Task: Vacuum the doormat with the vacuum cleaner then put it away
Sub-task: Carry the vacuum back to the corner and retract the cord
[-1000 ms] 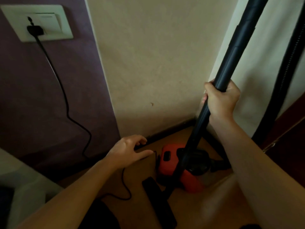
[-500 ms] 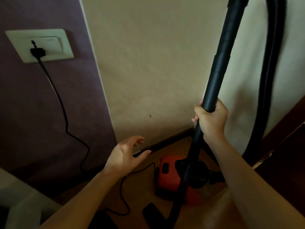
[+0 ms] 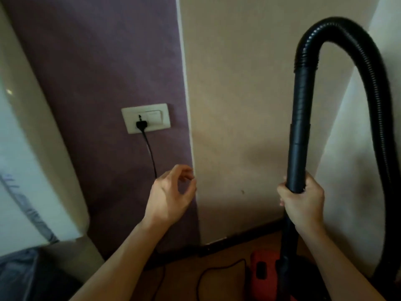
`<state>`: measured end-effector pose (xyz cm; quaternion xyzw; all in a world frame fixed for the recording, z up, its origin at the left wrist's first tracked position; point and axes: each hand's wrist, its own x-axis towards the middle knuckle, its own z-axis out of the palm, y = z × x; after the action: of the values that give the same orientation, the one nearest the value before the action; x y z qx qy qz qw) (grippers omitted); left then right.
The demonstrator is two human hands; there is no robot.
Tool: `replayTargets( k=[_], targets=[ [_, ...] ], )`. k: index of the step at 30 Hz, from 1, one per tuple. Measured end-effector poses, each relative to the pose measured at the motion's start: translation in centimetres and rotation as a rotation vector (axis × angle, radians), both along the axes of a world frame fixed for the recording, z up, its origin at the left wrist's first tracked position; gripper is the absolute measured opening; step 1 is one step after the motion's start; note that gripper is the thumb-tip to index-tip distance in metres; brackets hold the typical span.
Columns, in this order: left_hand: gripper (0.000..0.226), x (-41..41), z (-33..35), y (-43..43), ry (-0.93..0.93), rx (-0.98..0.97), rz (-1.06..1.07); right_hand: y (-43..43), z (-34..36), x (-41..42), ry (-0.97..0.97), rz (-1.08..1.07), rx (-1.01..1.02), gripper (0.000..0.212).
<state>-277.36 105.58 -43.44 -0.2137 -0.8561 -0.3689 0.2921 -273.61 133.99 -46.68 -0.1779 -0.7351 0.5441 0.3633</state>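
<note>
Since the earlier frames the left hand (image 3: 171,196) has risen from just above the floor to mid-wall height, and the arch of the hose (image 3: 338,33) has entered the view at 1 o'clock. The vacuum cleaner (image 3: 263,276), a red canister, stands on the floor (image 3: 184,276) at 5 o'clock, close to the skirting; the doormat is not in view. Its rigid black wand (image 3: 299,137) rises nearly upright from the canister and joins the ribbed hose, which loops over and falls along the right edge. Judged handling: the wand is stiff and probably light, best held at mid-length, as here. The hose is flexible and will swing. The canister is likely the heavy part, and no carrying handle can be made out. The right hand (image 3: 303,203) has a full grip, fingers wrapped round the wand, forearm rising from 5 o'clock. The left hand's grip is empty, fingers loosely curled with thumb near forefinger, at 4 o'clock of the plug (image 3: 141,125), which sits in the socket plate (image 3: 165,118) on the purple wall (image 3: 97,72). The cord (image 3: 149,153) hangs down behind that hand.
</note>
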Motion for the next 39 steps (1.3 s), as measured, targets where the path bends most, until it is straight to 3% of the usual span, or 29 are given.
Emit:
replayTargets(
  k=[11,16,24,30,33,39],
  targets=[
    [0.022,-4.9,6.5,-5.4,0.057,0.166,0.456,-3.8,2.0,-0.4,-0.1,0.018,0.116,0.024],
    [0.039,-6.7,7.4,-5.8,-0.154,0.253,0.556,-3.8,1.6,-0.8,-0.102,0.013,0.142,0.022],
    [0.038,-8.8,8.5,-4.7,-0.256,0.281,0.57,-3.5,1.1,-2.2,-0.186,0.038,0.048,0.027],
    [0.024,-9.7,7.3,-4.3,-0.186,0.389,0.495,-3.5,0.5,-2.1,-0.176,0.02,0.038,0.042],
    [0.019,-9.5,7.3,-4.0,-0.186,0.502,0.411,-3.3,0.6,-2.2,-0.175,0.019,0.035,0.032],
    [0.027,-10.1,6.7,-4.0,-0.114,0.514,0.439,-3.1,0.5,-2.2,-0.195,-0.007,0.023,0.024]
  ],
)
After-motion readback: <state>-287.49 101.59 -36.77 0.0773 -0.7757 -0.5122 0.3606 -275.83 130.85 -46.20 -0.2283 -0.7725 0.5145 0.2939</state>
